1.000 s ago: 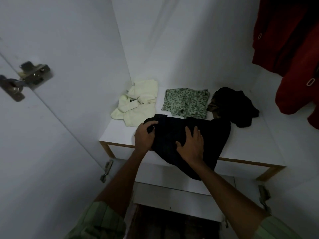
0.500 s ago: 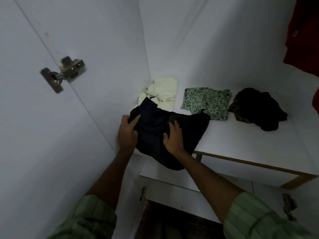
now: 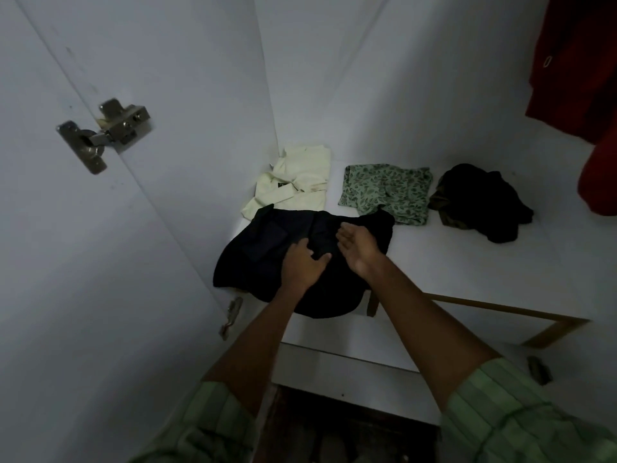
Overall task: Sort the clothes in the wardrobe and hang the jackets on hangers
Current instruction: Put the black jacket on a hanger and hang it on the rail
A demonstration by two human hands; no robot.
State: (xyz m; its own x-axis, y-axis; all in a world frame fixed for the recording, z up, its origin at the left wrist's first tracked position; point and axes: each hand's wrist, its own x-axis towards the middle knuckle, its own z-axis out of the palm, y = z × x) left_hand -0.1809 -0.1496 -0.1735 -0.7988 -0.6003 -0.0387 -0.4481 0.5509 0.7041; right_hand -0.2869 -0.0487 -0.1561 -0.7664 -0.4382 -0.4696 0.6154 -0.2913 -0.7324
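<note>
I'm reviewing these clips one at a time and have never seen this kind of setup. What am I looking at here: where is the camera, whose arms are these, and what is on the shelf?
There is no machine here. A person wears one wide-angle camera on the head, looking down at their own arms. They stand at an open wardrobe with a white shelf. The left hand rests on a dark garment at the shelf's front edge, part of which hangs over that edge. The right hand is open over the same garment, palm turned inward; whether it touches is unclear. Behind lie a folded cream garment, a green leaf-print garment and a crumpled black garment. Red clothing hangs at the right.
</note>
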